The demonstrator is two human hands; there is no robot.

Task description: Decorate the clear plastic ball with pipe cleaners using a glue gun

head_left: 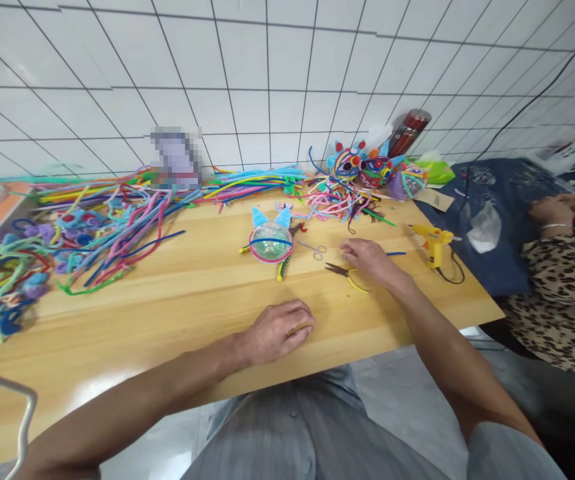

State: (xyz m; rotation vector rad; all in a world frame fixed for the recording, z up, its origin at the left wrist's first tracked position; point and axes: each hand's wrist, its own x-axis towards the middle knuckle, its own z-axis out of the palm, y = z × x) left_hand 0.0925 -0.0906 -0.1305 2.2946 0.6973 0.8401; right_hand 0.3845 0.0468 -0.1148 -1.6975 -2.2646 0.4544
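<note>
The clear ball (271, 251), with its blue ears (283, 217) and pink rim, sat on the wooden table (207, 273), beyond the left hand and to the left of the right hand, touched by neither. It looked light and hollow, its shell probably smooth, a little slippery and easily dented; the ears seemed soft and likely to bend, so the best hold would be around the rim at both sides, with a light squeeze. The handles of a tool (282, 269) showed beside and below it, though how far it ran beneath the ball could not be told. The left hand (282, 330) lay on the table near its front edge, fingers loosely curled; whether the thin yellowish thing at them was held could not be made out. The right hand (367, 257) had its fingers bent and close together, their grip hidden. The pliers (348, 274) lay just on the near side of those fingers, the yellow handles toward the wrist; they should be stiff and fairly heavy, best taken by the handles. A blue stem (396, 253), likely light and bendy, showed just past the wrist, while scissors (312, 249) lay between ball and right hand.
</note>
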